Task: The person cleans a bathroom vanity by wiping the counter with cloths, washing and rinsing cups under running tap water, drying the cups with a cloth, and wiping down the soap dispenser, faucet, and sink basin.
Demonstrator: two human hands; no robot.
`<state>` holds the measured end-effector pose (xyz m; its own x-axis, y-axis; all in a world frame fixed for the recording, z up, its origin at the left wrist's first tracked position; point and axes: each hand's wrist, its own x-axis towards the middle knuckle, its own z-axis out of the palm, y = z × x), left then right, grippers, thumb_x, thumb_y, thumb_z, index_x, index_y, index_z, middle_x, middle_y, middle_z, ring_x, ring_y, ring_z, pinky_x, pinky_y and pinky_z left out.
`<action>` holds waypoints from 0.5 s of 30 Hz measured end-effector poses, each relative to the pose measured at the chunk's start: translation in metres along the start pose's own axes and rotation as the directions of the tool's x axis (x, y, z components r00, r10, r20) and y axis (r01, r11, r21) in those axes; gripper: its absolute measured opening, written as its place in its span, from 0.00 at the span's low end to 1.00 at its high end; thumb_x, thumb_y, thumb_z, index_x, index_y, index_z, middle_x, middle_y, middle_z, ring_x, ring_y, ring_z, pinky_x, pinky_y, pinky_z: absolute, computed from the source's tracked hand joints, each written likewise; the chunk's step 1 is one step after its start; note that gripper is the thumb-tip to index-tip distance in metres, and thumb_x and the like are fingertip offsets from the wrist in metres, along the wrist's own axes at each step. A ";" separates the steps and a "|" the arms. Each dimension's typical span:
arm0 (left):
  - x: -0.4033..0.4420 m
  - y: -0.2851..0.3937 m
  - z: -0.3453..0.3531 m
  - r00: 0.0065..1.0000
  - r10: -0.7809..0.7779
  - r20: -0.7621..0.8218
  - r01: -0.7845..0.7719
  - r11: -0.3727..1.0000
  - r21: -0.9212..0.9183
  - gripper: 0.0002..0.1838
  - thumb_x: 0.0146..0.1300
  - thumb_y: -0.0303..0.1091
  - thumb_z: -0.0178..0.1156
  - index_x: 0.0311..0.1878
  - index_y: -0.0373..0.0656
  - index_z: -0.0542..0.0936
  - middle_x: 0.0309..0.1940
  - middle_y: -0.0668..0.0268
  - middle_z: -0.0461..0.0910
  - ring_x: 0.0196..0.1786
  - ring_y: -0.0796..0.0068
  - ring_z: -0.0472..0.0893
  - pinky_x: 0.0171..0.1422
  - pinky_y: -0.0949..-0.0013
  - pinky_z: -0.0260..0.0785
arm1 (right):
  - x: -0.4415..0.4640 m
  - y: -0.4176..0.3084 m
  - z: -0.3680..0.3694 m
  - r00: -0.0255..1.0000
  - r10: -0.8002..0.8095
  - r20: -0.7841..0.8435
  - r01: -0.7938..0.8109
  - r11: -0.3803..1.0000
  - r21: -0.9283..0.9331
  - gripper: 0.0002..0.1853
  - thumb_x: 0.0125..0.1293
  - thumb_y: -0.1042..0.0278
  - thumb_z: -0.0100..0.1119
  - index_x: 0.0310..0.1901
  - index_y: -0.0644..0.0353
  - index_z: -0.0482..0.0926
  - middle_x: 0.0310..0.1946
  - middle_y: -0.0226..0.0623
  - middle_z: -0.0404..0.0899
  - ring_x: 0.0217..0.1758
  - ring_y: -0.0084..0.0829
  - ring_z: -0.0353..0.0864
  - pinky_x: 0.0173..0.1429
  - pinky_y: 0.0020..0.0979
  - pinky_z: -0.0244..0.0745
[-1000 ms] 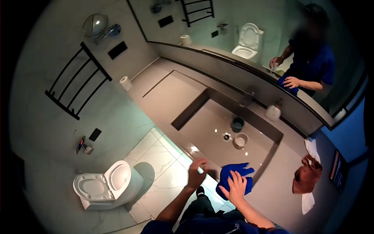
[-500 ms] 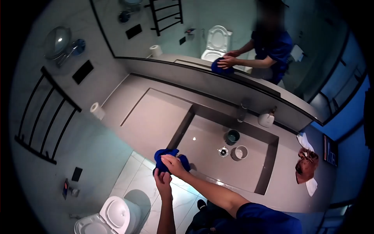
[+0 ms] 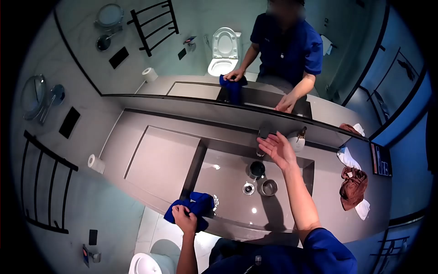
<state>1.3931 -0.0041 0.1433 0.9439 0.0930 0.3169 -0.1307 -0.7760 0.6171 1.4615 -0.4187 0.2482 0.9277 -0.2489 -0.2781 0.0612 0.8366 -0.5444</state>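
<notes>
A blue cloth (image 3: 196,206) lies bunched over the front left edge of the sink (image 3: 223,180). My left hand (image 3: 184,220) is closed on it, fingers curled into the fabric. My right hand (image 3: 279,150) is at the back of the sink with its palm up and fingers spread, holding nothing. Behind those fingers stands the faucet (image 3: 261,148), partly hidden; whether I touch it I cannot tell. Inside the basin, a dark cup (image 3: 257,170) and a lighter cup (image 3: 269,187) stand beside the drain (image 3: 248,188).
Right of the faucet is a soap dispenser (image 3: 298,143). A brown cloth (image 3: 353,188) and white cloths (image 3: 349,158) lie on the right counter. A wide mirror (image 3: 205,59) runs along the back. At left are a toilet roll (image 3: 96,163), a towel rack (image 3: 45,182) and a toilet (image 3: 148,265).
My right hand has left the blue cloth and reached across to the faucet. The left hand keeps the cloth, now at the sink's edge. The view has shifted.
</notes>
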 end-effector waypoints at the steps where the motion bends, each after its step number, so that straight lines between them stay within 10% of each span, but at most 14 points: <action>1: 0.010 0.001 0.002 0.999 0.042 -0.004 -0.042 0.999 -0.031 0.08 0.40 0.20 0.54 0.26 0.39 0.68 0.35 0.54 0.68 0.42 0.50 0.71 0.48 0.54 0.64 | -0.001 -0.002 -0.001 1.000 -0.001 -0.015 0.001 1.000 0.004 0.18 0.70 0.59 0.58 0.45 0.70 0.72 0.53 0.60 0.72 0.64 0.59 0.73 0.66 0.48 0.73; 9: 0.086 0.033 0.049 0.952 0.255 0.167 -0.263 0.964 0.030 0.10 0.40 0.16 0.56 0.27 0.41 0.71 0.31 0.58 0.69 0.38 0.52 0.72 0.40 0.55 0.65 | -0.008 -0.008 0.014 0.999 -0.016 -0.043 0.022 0.989 0.144 0.20 0.71 0.61 0.56 0.51 0.74 0.70 0.54 0.60 0.73 0.65 0.58 0.72 0.68 0.47 0.72; 15: 0.099 0.028 0.053 0.975 0.124 0.187 -0.109 0.990 -0.091 0.11 0.40 0.14 0.50 0.27 0.42 0.70 0.26 0.56 0.72 0.34 0.50 0.75 0.41 0.56 0.68 | -0.006 0.047 -0.117 0.917 -0.370 -0.147 0.156 0.672 -0.724 0.12 0.72 0.66 0.54 0.47 0.67 0.77 0.40 0.45 0.85 0.44 0.30 0.85 0.46 0.28 0.81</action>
<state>1.4995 -0.0494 0.1534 0.9602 -0.1222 0.2512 -0.2597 -0.7217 0.6417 1.4155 -0.4347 0.1320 0.7743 -0.6096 -0.1696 -0.0808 0.1706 -0.9820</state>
